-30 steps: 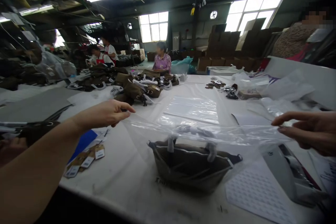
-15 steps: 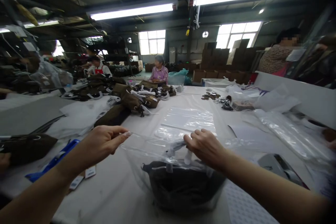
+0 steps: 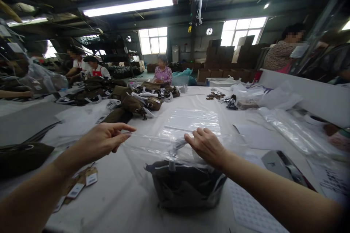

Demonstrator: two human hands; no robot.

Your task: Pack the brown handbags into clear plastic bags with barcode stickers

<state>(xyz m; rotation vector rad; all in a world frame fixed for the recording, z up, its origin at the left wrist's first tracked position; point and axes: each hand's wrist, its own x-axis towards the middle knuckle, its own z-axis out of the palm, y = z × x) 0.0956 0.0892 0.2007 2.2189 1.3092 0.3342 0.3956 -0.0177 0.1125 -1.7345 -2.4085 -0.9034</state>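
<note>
A dark handbag [image 3: 188, 185] stands upright on the white table, inside a clear plastic bag [image 3: 136, 156]. Its handle [image 3: 176, 147], wrapped in pale material, rises under the film. My left hand [image 3: 106, 138] pinches the upper left edge of the plastic between thumb and index finger, pulling it out sideways. Above the handbag, my right hand [image 3: 206, 145] is closed over the plastic beside the top of the handle. The fingers hide whether it also grips the handle. Behind them lies a stack of flat clear plastic bags [image 3: 193, 120].
Brown bags [image 3: 136, 103] with wrapped handles are heaped at the back left. Tags [image 3: 76, 189] lie near my left forearm. On the right are a grey device [image 3: 281, 167], plastic sleeves [image 3: 290, 134] and a bubble-textured sheet [image 3: 251, 207]. Other people work beyond the table.
My view has shifted slightly. Both hands keep hold of the plastic, which now stretches over the handle. The blue object at left is out of sight, and more tags show there.
</note>
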